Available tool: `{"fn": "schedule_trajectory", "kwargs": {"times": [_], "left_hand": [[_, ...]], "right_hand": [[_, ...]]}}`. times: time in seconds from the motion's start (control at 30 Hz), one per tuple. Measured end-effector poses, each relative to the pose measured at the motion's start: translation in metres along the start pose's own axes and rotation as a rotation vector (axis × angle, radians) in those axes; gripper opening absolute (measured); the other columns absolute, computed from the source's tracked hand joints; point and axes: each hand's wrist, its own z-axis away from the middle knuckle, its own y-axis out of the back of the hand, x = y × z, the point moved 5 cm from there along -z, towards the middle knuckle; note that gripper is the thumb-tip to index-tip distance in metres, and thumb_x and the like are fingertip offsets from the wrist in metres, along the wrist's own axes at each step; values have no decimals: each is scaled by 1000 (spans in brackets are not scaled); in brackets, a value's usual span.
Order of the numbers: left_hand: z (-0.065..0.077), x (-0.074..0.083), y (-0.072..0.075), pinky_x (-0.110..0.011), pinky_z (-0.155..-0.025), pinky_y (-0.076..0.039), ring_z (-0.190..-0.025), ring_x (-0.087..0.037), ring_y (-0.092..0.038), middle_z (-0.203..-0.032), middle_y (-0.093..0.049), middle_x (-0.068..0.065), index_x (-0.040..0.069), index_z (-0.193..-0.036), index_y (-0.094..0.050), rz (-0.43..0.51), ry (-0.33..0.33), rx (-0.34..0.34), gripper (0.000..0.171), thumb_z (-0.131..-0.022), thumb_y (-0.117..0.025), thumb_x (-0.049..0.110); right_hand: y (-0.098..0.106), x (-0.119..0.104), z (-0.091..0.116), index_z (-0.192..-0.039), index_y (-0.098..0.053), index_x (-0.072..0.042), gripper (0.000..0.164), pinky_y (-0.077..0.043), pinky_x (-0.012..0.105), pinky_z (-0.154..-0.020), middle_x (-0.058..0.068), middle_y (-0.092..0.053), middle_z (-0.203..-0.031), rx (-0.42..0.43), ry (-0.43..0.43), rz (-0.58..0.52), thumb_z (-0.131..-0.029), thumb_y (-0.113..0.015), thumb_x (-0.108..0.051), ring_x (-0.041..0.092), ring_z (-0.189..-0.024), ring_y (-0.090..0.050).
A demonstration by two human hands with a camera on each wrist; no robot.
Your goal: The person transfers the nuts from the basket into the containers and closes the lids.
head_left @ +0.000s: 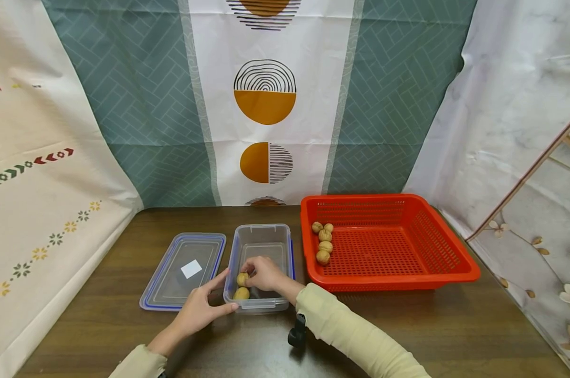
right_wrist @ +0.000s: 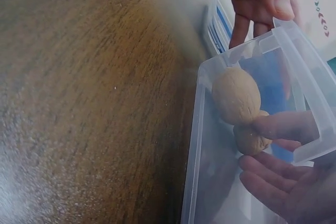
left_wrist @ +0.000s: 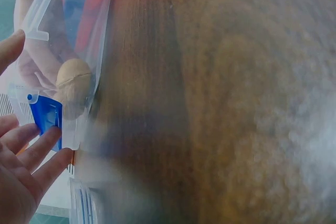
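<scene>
The wooden table [head_left: 247, 346] has a patterned curtain [head_left: 148, 105] behind, a cream cloth [head_left: 39, 205] at its left, a flowered sheet [head_left: 516, 157] at its right.

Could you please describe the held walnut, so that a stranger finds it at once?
On the wooden table, left of the red basket, stands a clear container. Inside, near its left wall, the farther of two walnuts is the only one pinched by the right hand.

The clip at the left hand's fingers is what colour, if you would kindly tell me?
Blue: the clip shows best in the left wrist view.
</scene>
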Motion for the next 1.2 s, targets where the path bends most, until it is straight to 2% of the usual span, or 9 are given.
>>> {"fn": "schedule_trajectory", "kwargs": {"times": [0.2,0.5,0.9,1.07,1.2], "left_hand": [[-1,0,-1,-46,-85,-47,-112,-33,-51,-129,-50,-18,7,-137,-41,9,0,-3,77,-72,-76,31],[0,0,-2,-45,-83,-48,-109,-32,-54,-125,-53,-19,6,-136,-41,13,-4,-6,77,-73,-76,30],[0,1,-2,-46,-85,-47,-112,-33,-52,-125,-53,-19,7,-137,-41,-7,9,-12,77,-73,-76,32],[0,2,-1,-45,-84,-48,-109,-31,-54,-124,-54,-17,7,-136,-41,-5,3,-4,77,-72,-76,31],[0,2,0,-45,-83,-48,-109,-30,-54,-124,-55,-16,6,-136,-41,0,0,1,77,-72,-76,30]], "right_hand": [[-1,1,1,-92,-67,-6,20,-46,15,-66,5,-69,-86,-8,5,-1,-73,-73,-9,14,-80,-64],[-1,1,2,-95,-67,-4,25,-47,15,-66,6,-69,-90,5,-7,-65,-72,-74,-11,12,-77,-64],[6,-5,7,-99,-67,-7,33,-47,21,-77,7,-66,-101,50,2,-99,-72,-74,-24,20,-92,-60],[17,-14,15,-104,-65,-4,36,-47,24,-81,10,-64,-104,29,37,-122,-75,-73,-25,24,-96,-58],[35,-26,22,-108,-62,-5,41,-46,24,-85,7,-63,-107,5,69,-89,-76,-73,-29,22,-98,-57]]}}
